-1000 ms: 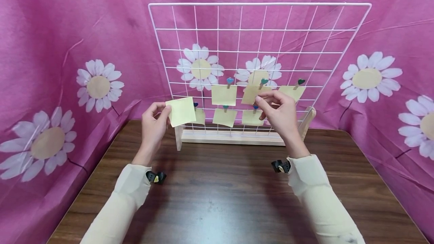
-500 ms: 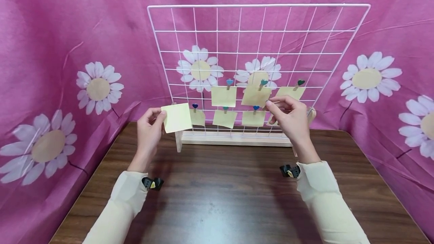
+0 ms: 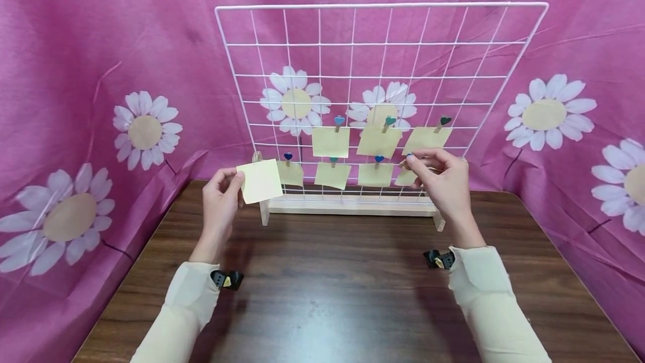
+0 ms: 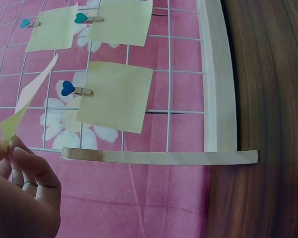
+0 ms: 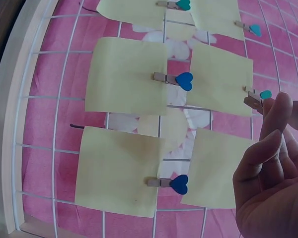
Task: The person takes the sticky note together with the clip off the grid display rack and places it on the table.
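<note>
My left hand [image 3: 221, 192] pinches a pale yellow sticky note [image 3: 262, 182] by its left edge, in front of the rack's lower left end. In the left wrist view this note [image 4: 32, 91] is seen nearly edge-on and bent. With thumb and fingertips my right hand [image 3: 445, 184] pinches a small wooden clothespin [image 5: 253, 103], its far end hidden by the fingers. That hand is before the lower right of a white wire grid [image 3: 353, 45]. Two rows of yellow notes hang there, such as an upper-row note [image 3: 330, 143], on clothespins with blue or green hearts.
The grid stands upright on a pale wooden base [image 3: 347, 206] at the back of a dark wood table [image 3: 312, 273]. A pink cloth [image 3: 166, 32] with large white flowers surrounds the table. Small black cameras [image 3: 229, 280] are strapped at both wrists.
My right hand has moved right and slightly down along the lower row with the clothespin. My left hand has shifted a little left and down, still pinching its note.
</note>
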Motion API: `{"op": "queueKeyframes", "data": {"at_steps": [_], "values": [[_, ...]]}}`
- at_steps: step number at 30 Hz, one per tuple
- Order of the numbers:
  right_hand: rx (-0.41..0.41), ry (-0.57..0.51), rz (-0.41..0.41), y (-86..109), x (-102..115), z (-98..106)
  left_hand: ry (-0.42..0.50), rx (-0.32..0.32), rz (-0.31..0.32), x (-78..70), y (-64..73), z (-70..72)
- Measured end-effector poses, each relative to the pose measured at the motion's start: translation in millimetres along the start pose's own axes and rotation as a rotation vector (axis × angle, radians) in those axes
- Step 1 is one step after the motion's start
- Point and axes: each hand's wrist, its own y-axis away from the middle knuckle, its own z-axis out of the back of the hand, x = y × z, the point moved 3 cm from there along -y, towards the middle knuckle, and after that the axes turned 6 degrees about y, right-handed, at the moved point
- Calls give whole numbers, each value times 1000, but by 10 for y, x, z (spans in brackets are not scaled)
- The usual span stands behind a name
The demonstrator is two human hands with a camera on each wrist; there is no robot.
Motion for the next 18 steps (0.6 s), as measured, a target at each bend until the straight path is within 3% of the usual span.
{"op": "queueKeyframes", "data": {"at_steps": [11,18], "values": [[13,20,-83,68,-121,66,26,8,31,98,18,56],[7,79,-69,99,-214,153,5,15,43,143,26,109]]}}
